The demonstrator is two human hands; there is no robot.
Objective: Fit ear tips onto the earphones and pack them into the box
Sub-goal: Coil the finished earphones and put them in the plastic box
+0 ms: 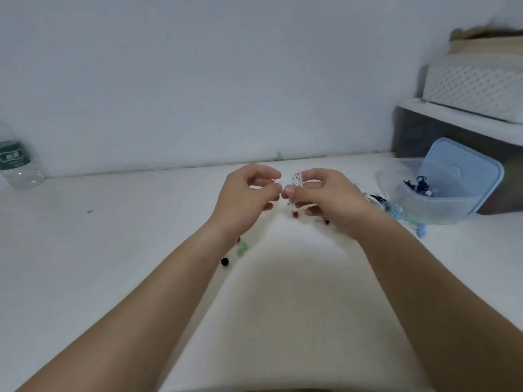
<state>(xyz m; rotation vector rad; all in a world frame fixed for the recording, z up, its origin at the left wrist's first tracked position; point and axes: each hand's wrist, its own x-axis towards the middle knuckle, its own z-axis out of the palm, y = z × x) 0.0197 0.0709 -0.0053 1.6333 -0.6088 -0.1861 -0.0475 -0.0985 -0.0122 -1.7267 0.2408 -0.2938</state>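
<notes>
White table (113,278): water bottle (17,162) far left, clear box (435,206) far right, tangled earphones (396,209) beside it, loose ear tips (224,262) mid-table.

water bottle (17,162): far left | mesh basket (475,86): atop dark bin (418,137)

Soft, cool, rather dim light falls evenly on the white table (113,250), with a warmer cream patch at its near middle. Focus is soft throughout: the white earphones (297,179) above the table blur, the storage bins (467,89) at its far right smear, and its back edge bows.
</notes>
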